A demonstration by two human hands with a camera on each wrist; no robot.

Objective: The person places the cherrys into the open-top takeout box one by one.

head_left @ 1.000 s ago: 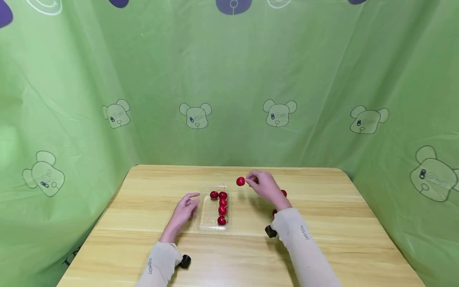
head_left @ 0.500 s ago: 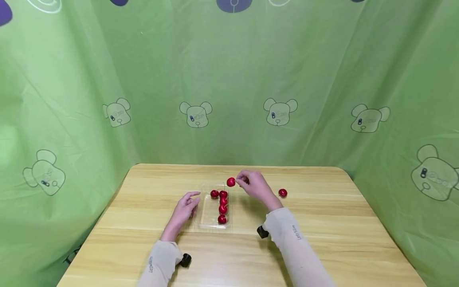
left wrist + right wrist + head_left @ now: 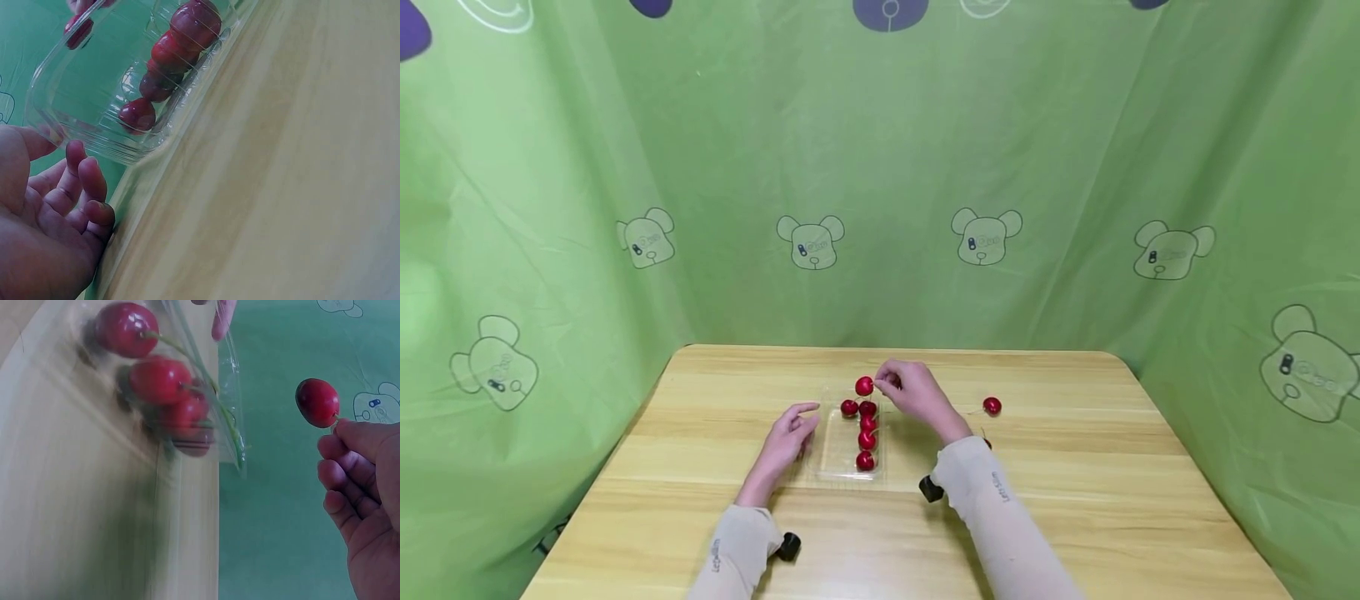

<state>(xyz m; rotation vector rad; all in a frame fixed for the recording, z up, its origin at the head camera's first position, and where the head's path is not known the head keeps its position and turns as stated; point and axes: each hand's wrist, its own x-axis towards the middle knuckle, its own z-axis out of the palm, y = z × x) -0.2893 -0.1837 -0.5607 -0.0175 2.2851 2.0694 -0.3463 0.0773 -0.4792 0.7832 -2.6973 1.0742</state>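
Pinching a glossy red round cherry [image 3: 864, 386] by its thin green stem [image 3: 335, 416], right hand [image 3: 913, 392] holds it near 12 o'clock of clear plastic rectangular tray [image 3: 844, 477]. Left hand [image 3: 785, 437], fingers relaxed, empty, at 9 o'clock. Best lower slowly, stem-grip light, clear of red cherry row [image 3: 867, 440].

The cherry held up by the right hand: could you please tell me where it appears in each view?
Head: cherry near centre, below mid-height.
Left wrist: cherry upper left.
Right wrist: cherry right of centre, above mid-height.
Shared landmark: clear tray.
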